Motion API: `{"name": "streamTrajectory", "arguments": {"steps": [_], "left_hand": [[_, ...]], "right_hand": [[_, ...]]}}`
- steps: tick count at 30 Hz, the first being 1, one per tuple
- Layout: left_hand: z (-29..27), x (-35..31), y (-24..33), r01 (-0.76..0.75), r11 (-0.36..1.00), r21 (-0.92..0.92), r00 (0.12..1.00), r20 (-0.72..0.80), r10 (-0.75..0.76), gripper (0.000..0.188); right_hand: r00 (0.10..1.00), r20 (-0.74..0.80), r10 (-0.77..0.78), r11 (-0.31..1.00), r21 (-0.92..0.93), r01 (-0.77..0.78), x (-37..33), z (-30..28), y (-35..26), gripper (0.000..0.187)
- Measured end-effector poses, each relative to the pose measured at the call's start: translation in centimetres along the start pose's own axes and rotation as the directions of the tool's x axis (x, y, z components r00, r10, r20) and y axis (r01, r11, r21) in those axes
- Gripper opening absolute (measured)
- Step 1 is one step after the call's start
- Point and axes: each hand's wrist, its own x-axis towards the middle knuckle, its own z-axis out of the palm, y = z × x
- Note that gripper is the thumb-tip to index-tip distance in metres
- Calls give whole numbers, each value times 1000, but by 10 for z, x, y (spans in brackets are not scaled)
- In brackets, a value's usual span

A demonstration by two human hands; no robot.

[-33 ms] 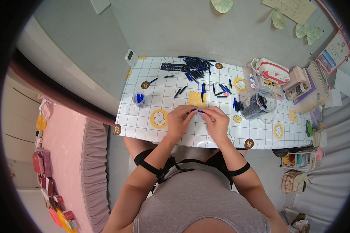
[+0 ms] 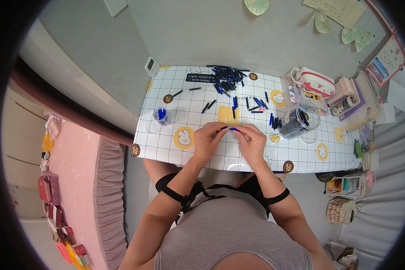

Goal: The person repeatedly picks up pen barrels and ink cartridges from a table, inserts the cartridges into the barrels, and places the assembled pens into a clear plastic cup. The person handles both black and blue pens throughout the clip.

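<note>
Over the near middle of the table, my left hand [image 2: 206, 138] and my right hand [image 2: 253, 141] meet fingertip to fingertip, both closed in a pinch. A small blue piece [image 2: 224, 128] shows at my left fingertips. Another bit of blue, a small blue tube-like piece [image 2: 233, 129], sits in my right fingers; whether the two are joined I cannot tell. Just beyond lie loose short dark tubes [image 2: 234, 112] with blue ends, resembling ink cartridges. Farther back is a large heap of them [image 2: 229, 75]. Left of my hands stands a small clear cup [image 2: 161, 118] holding blue pieces.
A clear plastic jar [image 2: 292, 123] holding dark tubes stands to the right. Behind it are a white-and-red pouch [image 2: 317, 84] and a spiral notebook [image 2: 366, 92]. A small white digital device [image 2: 152, 66] is at the back left corner. A pink bed [image 2: 76, 157] lies left of the table.
</note>
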Motion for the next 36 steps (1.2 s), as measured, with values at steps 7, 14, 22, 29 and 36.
{"name": "streamTrajectory", "arguments": {"steps": [7,14,22,29,36], "left_hand": [[3,2,-2,-31,997,-66,996,77,36,16],[2,1,-3,-3,996,-87,994,109,13,17],[0,0,-6,-14,995,-96,991,131,27,19],[0,1,-7,-47,998,-45,989,141,53,19],[0,5,-5,-147,989,6,984,105,145,21]], "right_hand": [[987,-2,161,906,396,-147,-2,3,15,23],[993,51,103,906,408,-115,-2,0,23,24],[970,-16,-242,970,-18,242,8,-1,16,24],[997,51,-61,998,33,60,6,-1,7,19],[998,50,-26,997,80,22,7,-2,11,17]]}}
